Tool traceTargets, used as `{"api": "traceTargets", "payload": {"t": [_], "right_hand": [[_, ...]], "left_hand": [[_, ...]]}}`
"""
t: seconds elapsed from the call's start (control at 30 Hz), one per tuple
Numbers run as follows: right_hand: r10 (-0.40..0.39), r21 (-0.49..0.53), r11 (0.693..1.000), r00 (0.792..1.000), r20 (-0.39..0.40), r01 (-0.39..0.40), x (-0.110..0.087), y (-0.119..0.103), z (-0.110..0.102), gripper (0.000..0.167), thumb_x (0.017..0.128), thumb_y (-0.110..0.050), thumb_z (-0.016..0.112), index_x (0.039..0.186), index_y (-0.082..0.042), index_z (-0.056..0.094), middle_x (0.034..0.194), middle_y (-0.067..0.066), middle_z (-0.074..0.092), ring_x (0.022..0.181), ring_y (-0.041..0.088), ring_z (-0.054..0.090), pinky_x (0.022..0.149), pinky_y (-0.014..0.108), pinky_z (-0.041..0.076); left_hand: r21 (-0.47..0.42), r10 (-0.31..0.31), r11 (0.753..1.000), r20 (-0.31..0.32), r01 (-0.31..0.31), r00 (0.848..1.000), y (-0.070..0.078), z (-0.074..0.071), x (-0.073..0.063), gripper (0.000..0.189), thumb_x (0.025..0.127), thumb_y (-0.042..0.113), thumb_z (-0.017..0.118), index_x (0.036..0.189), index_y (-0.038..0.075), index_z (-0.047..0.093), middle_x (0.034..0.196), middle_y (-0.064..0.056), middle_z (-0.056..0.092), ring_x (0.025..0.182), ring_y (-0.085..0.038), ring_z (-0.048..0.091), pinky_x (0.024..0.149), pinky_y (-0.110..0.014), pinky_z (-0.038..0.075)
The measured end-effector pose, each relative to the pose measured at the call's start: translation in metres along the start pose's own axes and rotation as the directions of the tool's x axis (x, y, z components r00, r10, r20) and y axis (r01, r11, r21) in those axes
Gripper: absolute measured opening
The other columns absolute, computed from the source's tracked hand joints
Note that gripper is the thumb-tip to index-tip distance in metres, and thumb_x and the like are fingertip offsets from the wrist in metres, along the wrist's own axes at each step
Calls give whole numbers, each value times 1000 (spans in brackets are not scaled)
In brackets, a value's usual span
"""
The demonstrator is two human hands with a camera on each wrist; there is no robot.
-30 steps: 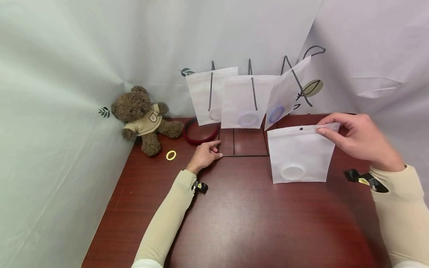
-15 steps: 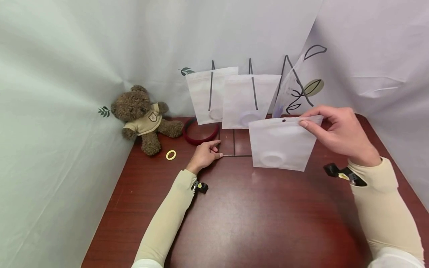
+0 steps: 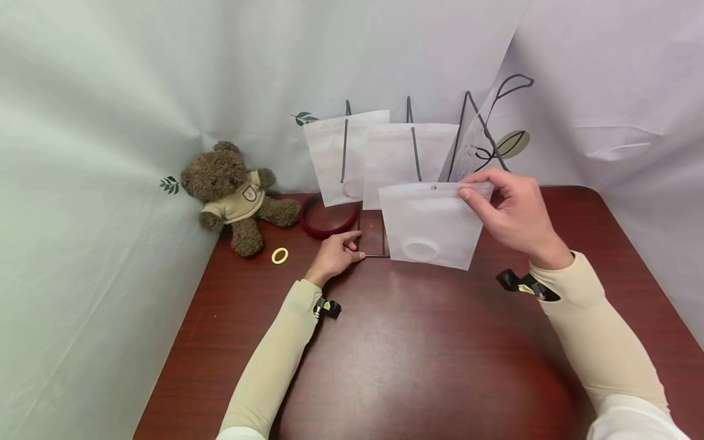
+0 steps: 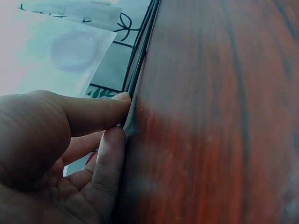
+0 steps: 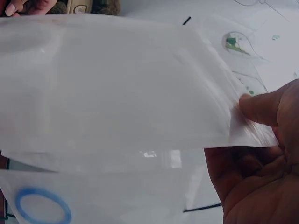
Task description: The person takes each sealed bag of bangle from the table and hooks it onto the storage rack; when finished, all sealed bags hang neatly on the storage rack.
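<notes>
My right hand pinches the top right corner of a white zip bag between thumb and fingers. A round ring shape shows faintly through it, low on the front, and a small hole sits in its top edge. The bag hangs in front of a black wire rack whose prongs carry other white bags. My left hand pinches the rack's front base wire at its left corner. In the right wrist view, the held bag fills much of the picture, above a bag with a blue ring.
One bag hangs on the left prong, another on the middle one, and a third, nearly edge-on, at the right. A dark red hoop, a yellow ring and a teddy bear are left of the rack.
My right hand has carried the bag leftward and a little up, to in front of the rack. The right-hand hanging bag has turned more edge-on. My left hand has stayed in place.
</notes>
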State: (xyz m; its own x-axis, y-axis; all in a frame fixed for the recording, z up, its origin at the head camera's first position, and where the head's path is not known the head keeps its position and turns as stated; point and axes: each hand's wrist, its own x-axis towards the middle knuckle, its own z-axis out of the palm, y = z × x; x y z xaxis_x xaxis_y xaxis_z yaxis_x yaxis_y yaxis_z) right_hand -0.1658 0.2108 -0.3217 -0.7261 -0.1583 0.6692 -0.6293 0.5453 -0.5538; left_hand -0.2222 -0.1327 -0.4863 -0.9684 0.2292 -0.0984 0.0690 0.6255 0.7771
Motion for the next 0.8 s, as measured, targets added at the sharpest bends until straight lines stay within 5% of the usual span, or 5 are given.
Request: {"api": "traceTargets", "payload": {"t": [0.27, 0.8], "right_hand": [[-6, 37, 999, 1000, -30, 8, 6, 1, 18, 9, 91, -3, 81, 99, -8, 81, 83, -1, 74, 55, 1, 48, 56, 16, 38], [54, 43, 998, 994, -95, -50, 18, 6, 39, 8, 95, -6, 76, 103, -3, 78, 72, 4, 64, 54, 3, 42, 56, 18, 34]], "left_hand": [[-4, -2, 1000, 1, 2, 1000, -1, 0, 0, 60, 90, 19, 84, 146, 15, 65, 99, -4, 68, 76, -12, 63, 77, -28, 49], [4, -6, 1000, -12, 6, 1000, 0, 1, 0, 59, 89, 19, 85, 145, 16, 67, 98, -4, 67, 76, -12, 63, 75, -28, 49]]}}
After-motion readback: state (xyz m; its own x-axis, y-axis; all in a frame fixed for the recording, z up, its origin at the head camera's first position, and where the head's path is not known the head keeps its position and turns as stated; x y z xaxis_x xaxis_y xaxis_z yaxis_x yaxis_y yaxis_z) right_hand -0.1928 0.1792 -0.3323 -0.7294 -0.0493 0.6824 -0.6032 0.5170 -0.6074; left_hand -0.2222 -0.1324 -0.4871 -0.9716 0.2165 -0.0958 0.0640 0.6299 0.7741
